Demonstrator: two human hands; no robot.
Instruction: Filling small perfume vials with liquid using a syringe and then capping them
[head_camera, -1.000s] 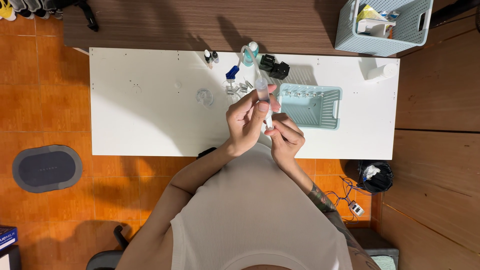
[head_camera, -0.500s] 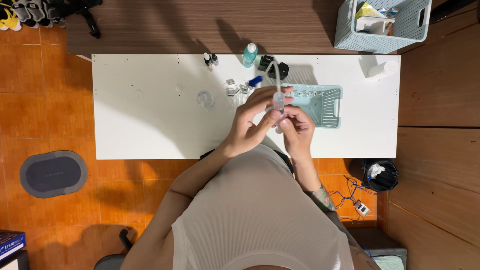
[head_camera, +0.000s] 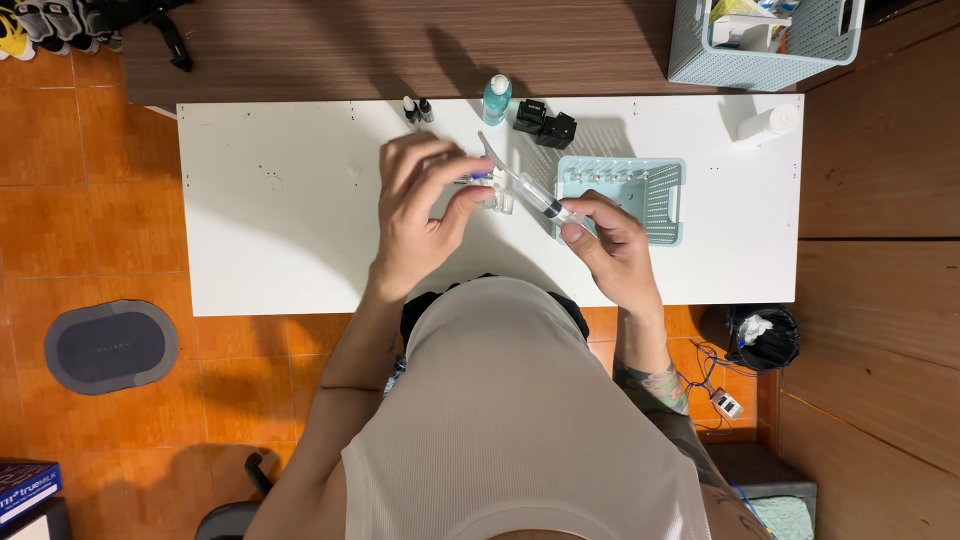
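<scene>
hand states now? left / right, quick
Left hand: closed, fingers pinching a small clear vial just above the white table.
Right hand: closed on a syringe, tip angled away.

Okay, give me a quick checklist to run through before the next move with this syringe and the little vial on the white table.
1. Syringe gripped: ok, the right hand holds its plunger end.
2. Small vial steadied: ok, the left hand has its fingers at it.
3. Syringe tip in the vial: cannot tell, too small to see.
4. Liquid level in the syringe: cannot tell.
5. Light blue tray within reach: ok, just beside the right hand.
6. Teal bottle upright: ok, at the white table far edge.
</scene>
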